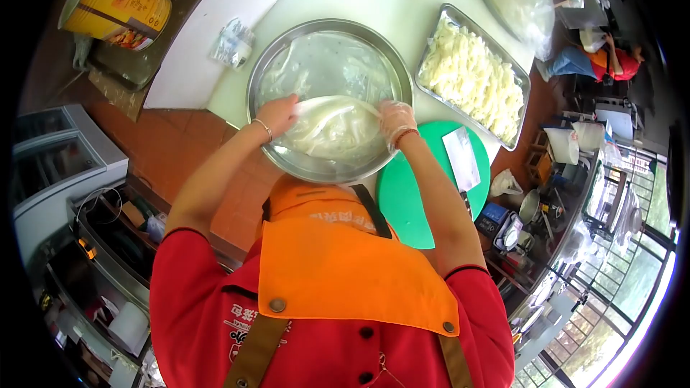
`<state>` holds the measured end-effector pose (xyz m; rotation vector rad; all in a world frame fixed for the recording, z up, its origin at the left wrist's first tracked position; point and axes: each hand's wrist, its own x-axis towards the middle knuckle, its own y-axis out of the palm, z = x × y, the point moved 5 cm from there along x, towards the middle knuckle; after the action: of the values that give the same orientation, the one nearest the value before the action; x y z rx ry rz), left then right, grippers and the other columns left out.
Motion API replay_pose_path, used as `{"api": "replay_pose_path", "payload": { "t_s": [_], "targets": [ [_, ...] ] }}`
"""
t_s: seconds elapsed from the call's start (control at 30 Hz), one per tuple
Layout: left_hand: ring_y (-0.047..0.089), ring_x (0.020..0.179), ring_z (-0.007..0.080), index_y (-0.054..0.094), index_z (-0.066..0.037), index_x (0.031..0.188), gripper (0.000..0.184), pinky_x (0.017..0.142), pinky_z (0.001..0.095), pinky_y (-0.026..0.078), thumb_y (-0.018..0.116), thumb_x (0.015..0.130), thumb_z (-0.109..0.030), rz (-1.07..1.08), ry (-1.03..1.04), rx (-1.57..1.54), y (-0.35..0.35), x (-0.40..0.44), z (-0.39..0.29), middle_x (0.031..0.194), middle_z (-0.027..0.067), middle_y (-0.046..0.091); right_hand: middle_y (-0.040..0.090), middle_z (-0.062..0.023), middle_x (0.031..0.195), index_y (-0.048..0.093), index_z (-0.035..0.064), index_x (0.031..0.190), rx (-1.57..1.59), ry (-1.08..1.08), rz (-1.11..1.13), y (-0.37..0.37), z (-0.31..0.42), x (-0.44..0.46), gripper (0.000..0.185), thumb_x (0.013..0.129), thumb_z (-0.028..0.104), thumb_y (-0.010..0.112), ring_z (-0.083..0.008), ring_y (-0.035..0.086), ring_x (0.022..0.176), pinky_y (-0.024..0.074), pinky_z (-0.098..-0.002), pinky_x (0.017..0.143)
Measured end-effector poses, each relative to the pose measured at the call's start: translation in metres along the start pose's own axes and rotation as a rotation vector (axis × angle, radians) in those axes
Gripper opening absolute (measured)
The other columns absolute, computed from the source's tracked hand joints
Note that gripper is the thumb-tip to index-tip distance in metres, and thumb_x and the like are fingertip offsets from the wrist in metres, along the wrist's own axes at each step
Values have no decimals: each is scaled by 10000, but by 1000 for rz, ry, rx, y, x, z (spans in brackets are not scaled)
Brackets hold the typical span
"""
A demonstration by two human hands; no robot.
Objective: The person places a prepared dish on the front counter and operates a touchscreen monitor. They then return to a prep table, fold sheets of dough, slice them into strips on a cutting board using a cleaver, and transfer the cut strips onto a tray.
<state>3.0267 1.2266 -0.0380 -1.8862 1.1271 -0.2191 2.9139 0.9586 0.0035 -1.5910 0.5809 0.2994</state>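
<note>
A large round metal pan [260, 72] lies on the pale table, with a clear plastic bag [341, 65] spread inside it. White food pieces [330, 129] sit in the plastic in the near half of the pan. My left hand [279, 116], bare with a bracelet, pinches the plastic's edge at the left. At the right, my right hand [397, 121], in a clear glove, has its fingers closed on the other end of that edge. The plastic is stretched between both hands.
A metal tray [425, 93] of white strips [471, 75] is at the right, near a bulky plastic bag [514, 0]. A cleaver [461, 158] rests on a green round board [410, 201]. A yellow can [118, 3] stands back left; a co-worker [618, 65] is far right.
</note>
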Motion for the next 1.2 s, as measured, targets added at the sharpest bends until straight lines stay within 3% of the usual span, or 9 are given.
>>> {"api": "replay_pose_path", "payload": {
  "t_s": [0.1,0.2,0.3,0.5,0.67,0.8,1.0,1.1,1.2],
  "targets": [
    [603,835,366,561,-24,995,244,767,440,488,649,852,-201,44,28,-90,6,-16,-6,887,182,636,714,-161,989,711,72,955,59,-6,42,14,13,-6,238,866,231,557,-303,686,966,539,-384,833],
    [597,774,286,564,-17,1036,265,735,380,486,667,865,-191,60,53,-300,-7,-31,-16,846,160,621,704,-165,1006,678,28,1040,502,-292,164,1,31,-22,260,857,211,659,-282,668,962,509,-349,878],
    [560,732,199,573,-32,982,239,693,329,459,682,876,-217,77,25,-505,-46,-43,-31,797,104,587,697,-154,1067,617,-37,1146,1124,-277,129,24,5,-26,445,912,342,606,-319,655,996,493,-374,920],
    [474,744,50,566,-38,944,149,656,230,416,686,889,-108,175,33,-815,-126,-53,-72,812,-22,538,676,-64,1018,626,-6,1136,1945,-206,214,-74,-25,-117,327,894,200,700,-168,615,959,484,-306,869],
    [505,774,39,557,-38,948,145,665,210,423,676,870,-8,269,154,-857,-161,-23,-118,839,-30,542,660,-27,945,643,22,1037,1856,-113,-172,-85,-75,-196,191,899,142,696,-109,590,873,482,-272,789],
    [511,778,46,550,-40,957,162,666,232,438,684,868,-43,353,314,-700,-143,8,-167,844,-20,557,654,-9,872,658,20,980,1739,41,-336,-80,-104,-253,119,911,116,678,-107,592,827,481,-271,742],
    [582,717,184,534,-33,937,182,650,327,465,681,864,-112,332,565,-486,-60,62,-227,851,87,619,682,-44,840,693,3,947,1377,376,-412,-9,-158,-281,191,882,180,669,-115,617,768,499,-297,725],
    [600,818,247,549,-23,909,183,707,335,480,683,851,-133,339,539,-177,-12,87,-242,931,118,613,697,-93,860,702,18,970,1209,514,-495,58,-189,-283,215,868,206,675,-154,635,756,501,-308,720],
    [599,875,332,558,-30,905,143,733,391,492,640,833,-123,127,1012,71,22,85,-232,970,144,609,709,-107,936,725,115,995,955,526,-557,135,-189,-263,183,838,191,670,-244,670,834,524,-354,776]
  ]
}}
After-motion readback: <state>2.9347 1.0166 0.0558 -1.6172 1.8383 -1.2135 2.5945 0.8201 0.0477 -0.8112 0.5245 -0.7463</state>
